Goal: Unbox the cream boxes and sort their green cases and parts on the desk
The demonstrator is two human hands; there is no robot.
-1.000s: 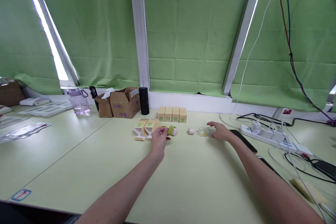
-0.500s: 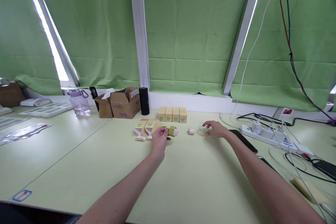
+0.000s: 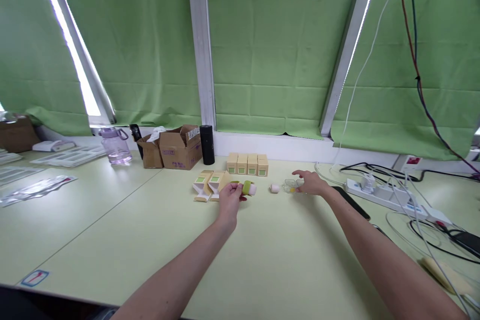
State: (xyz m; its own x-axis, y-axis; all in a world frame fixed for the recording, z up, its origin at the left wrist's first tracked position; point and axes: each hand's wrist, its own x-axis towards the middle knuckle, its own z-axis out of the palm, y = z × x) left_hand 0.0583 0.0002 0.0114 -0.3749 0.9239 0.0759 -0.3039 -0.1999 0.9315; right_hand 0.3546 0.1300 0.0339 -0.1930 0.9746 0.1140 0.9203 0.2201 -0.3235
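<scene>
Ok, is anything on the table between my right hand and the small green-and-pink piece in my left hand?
Yes. A small pale-pink cylinder lies on the table between the green-and-pink piece and your right hand. Clear plastic pieces lie there too, close to that hand.

Two bare arms reach out over the worktop [image 3: 277, 265]. The left arm [image 3: 180, 267] comes in across the near edge and slants up to the right. The left hand [image 3: 229, 200] has its thumb and fingers closed in a pinch. The right arm [image 3: 369, 242] slants in the other way, up to the left. The right hand [image 3: 313, 183] has one finger poking out, with its thumb lower down and a gap between. Both hands are nearer the far edge, well apart.
</scene>
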